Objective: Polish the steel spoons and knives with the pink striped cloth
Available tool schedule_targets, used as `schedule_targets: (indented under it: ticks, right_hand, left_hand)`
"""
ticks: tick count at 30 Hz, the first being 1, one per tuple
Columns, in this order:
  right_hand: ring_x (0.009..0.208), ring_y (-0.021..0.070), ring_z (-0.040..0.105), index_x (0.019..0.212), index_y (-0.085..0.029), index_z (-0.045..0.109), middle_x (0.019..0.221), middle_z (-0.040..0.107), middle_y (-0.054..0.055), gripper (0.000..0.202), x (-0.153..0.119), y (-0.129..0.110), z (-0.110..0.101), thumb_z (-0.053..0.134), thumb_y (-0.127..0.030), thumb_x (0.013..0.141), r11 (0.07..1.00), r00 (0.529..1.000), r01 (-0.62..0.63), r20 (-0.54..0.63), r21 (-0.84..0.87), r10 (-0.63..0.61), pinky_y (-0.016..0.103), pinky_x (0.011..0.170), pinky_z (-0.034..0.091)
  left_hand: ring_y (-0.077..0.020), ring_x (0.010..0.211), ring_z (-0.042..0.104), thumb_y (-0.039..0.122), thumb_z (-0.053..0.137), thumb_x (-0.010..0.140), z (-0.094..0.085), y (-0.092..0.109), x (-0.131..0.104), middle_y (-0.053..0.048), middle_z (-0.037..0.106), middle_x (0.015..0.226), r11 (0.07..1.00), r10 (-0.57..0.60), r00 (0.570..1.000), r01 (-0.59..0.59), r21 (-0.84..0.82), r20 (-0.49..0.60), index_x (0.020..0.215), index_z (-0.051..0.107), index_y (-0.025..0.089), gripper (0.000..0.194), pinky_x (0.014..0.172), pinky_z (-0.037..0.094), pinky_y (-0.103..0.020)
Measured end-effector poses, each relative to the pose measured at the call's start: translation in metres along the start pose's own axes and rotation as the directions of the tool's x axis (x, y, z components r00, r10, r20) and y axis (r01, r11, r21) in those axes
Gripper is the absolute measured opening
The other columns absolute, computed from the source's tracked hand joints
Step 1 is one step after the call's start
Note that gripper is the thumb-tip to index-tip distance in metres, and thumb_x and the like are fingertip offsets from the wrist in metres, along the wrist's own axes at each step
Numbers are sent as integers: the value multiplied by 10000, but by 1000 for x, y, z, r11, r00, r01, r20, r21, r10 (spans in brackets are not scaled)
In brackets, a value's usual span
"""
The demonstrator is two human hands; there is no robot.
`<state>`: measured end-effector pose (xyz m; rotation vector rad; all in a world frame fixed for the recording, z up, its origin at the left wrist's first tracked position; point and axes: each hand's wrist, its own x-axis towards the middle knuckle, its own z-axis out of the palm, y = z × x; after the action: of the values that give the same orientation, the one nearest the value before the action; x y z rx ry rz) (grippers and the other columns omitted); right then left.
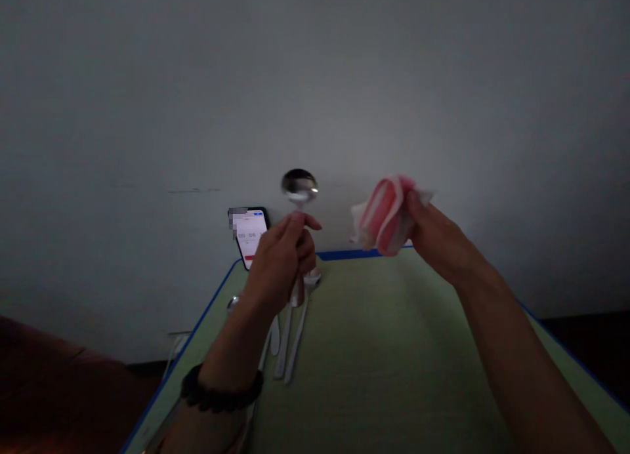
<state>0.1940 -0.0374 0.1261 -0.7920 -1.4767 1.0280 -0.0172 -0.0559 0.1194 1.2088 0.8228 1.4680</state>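
My left hand [280,254] is closed round the handle of a shiny metal spoon [300,185], raised above the table with its bowl up. My right hand [438,237] grips a crumpled pink and white cloth [386,214] in the air, to the right of the spoon and apart from it. Below my left hand, several pieces of metal cutlery [295,352] lie side by side on the table; my forearm partly hides them. One round metal end [233,302] shows left of my wrist.
A phone [250,237] with a lit timer screen leans against the grey wall [315,80] at the table's back left. The pale green table [384,362] has a blue edge. A dark reddish shape [54,382] is at lower left.
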Motion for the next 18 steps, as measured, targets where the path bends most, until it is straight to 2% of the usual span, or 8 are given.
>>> schedule_targets:
  ticks: [3,6,8,10,14,18]
  right_hand:
    - [934,205,585,1008,-240,571,976,652,36,356,8,10,2,381,-494,847,925,992,-128,22,359,128,357,795,467]
    - [937,218,593,913,-209,583,940,667,46,266,13,21,1,409,-382,809,788,969,-232,67,570,237,393,819,473]
    - [939,226,594,853,-206,586,918,675,54,217,16,30,0,424,-326,772,726,955,-269,77,633,286,409,823,476]
    - [968,241,586,838,-217,590,965,673,61,212,17,37,2,433,-336,761,698,952,-282,104,658,287,436,824,476]
    - [1053,266,552,905,-234,605,1096,635,69,358,15,42,13,415,-511,780,694,964,-267,175,669,202,486,844,464]
    - [1063,266,544,923,-202,605,1071,638,82,469,9,35,26,415,-596,756,670,969,-247,169,700,181,450,854,470]
  left_hand:
    - [-31,386,224,377,474,868,9,0,-8,86,256,507,976,-101,985,70,204,143,771,570,150,265,350,207,-128]
    - [-41,391,233,400,428,882,12,2,-13,83,260,497,930,-154,970,78,359,190,773,570,153,305,354,210,-135]
    - [-48,394,254,415,406,886,12,4,-14,79,278,494,890,-165,967,61,452,193,790,573,160,320,357,210,-141]
    - [-56,398,285,430,392,886,11,6,-15,74,306,491,837,-163,968,34,547,191,797,579,166,336,363,225,-149]
    - [-71,386,351,447,362,885,12,6,-16,66,380,472,704,-184,961,-17,710,205,782,589,172,371,374,262,-169]
    - [-87,385,401,433,338,890,13,-1,-15,49,450,467,524,-98,971,-137,841,219,756,607,179,393,391,270,-189]
